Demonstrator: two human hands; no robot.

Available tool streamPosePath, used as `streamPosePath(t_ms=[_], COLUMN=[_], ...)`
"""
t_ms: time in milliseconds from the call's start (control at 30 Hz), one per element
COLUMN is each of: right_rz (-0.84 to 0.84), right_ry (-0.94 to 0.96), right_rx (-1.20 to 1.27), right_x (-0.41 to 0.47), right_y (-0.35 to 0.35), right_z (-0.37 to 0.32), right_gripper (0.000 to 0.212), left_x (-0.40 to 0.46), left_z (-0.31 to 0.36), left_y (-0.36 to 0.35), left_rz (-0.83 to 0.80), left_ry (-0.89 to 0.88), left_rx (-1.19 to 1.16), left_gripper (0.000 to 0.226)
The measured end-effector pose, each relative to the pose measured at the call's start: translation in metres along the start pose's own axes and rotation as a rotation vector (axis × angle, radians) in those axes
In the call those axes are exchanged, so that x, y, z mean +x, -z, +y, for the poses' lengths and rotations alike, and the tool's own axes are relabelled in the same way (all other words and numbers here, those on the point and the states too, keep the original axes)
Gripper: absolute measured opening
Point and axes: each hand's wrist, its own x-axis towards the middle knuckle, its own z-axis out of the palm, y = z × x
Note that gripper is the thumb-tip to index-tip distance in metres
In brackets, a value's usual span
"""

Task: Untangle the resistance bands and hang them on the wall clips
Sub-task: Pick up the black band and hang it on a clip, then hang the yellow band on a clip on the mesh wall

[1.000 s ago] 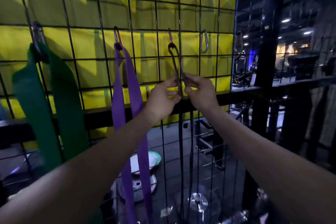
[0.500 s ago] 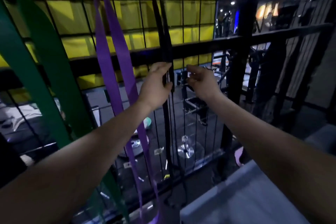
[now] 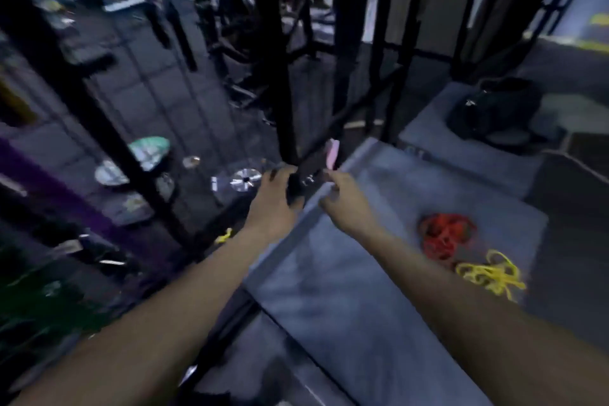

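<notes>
The view is blurred and points down. My left hand (image 3: 275,199) grips the lower part of the black band (image 3: 304,176), which hangs down along the wire grid. My right hand (image 3: 344,199) is just right of it with its fingers curled at the band's edge; blur hides whether it pinches the band. A tangled red band (image 3: 445,234) and a tangled yellow band (image 3: 491,273) lie on the grey mat (image 3: 346,290) to the right. The hanging purple band (image 3: 36,175) and the green band (image 3: 29,306) show at the left edge.
A small pink object (image 3: 332,152) sticks up just above my right hand. A black bag (image 3: 494,109) sits on a grey block at the back right. Behind the grid, weight plates (image 3: 148,152) lie on the dark floor. Black rack posts (image 3: 283,43) rise ahead.
The view has swung from the clips down to the floor and mat. Both hands have slid down the black band to its lower end. The red and yellow tangles have come into view.
</notes>
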Motion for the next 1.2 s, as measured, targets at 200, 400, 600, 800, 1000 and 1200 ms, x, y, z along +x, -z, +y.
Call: streamPosePath(t_ms=[200,400,600,800,1000,1200], right_rz=[0.064,0.21,0.338,0.417,0.472,0.374], right_ry=[-0.3,-0.567,-0.82,-0.926,-0.889,-0.89], right_rx=[-0.048,-0.022,-0.037,-0.087,-0.276,-0.498], right_x=[-0.033,-0.054,-0.071,-0.076,-0.064,-0.055], right_y=[0.034,0.066,0.072,0.056,0.04,0.023], right_z=[0.133,0.236,0.342,0.449,0.523,0.558], right_gripper=[0.057,0.054,0.052,0.055,0.063,0.055], left_x=[-0.001,0.029,0.057,0.065,0.066,0.069], left_z=[0.017,0.022,0.0,-0.037,-0.057,-0.073], left_y=[-0.131,-0.234,-0.343,-0.443,-0.519,-0.549], left_rz=[-0.261,-0.484,-0.686,-0.806,-0.847,-0.819], left_ry=[0.029,-0.007,-0.092,-0.2,-0.232,-0.236], left_rx=[-0.046,-0.019,0.047,0.133,0.143,0.122], left_gripper=[0.053,0.051,0.054,0.053,0.051,0.048])
